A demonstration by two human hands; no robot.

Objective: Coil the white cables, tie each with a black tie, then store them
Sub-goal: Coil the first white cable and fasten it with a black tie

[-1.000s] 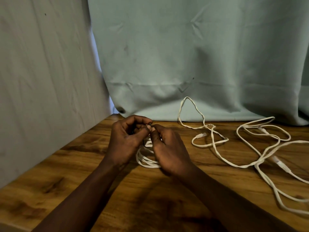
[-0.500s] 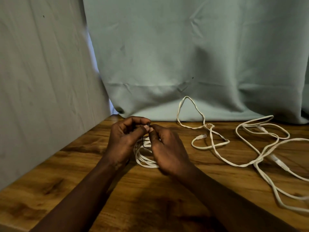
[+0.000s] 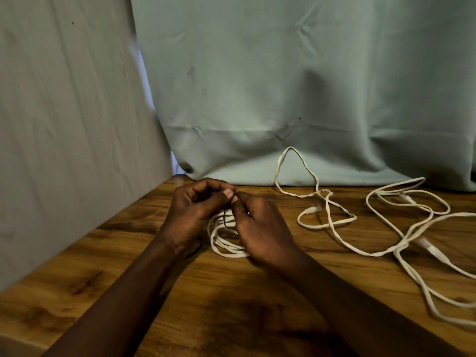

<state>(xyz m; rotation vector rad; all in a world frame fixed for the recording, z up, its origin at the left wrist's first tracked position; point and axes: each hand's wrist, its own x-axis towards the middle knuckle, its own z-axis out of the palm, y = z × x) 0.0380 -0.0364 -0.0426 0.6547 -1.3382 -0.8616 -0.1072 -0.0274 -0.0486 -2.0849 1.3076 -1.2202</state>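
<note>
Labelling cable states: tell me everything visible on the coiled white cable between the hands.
The coiled white cable is thin, flat-looking cord in several loose, roughly round loops, near side resting on the wooden table. Its far part is hidden behind the left hand and right hand, which pinch a black tie above it.

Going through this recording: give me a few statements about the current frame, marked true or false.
1. The left hand and right hand meet fingertip to fingertip above a coiled white cable. True.
2. A thin black tie runs down from the pinching fingertips towards the coil. True.
3. The loose cables on the right are coiled and tied. False: they sprawl untied across the table.
4. The table is white plastic. False: it is brown wood.
</note>
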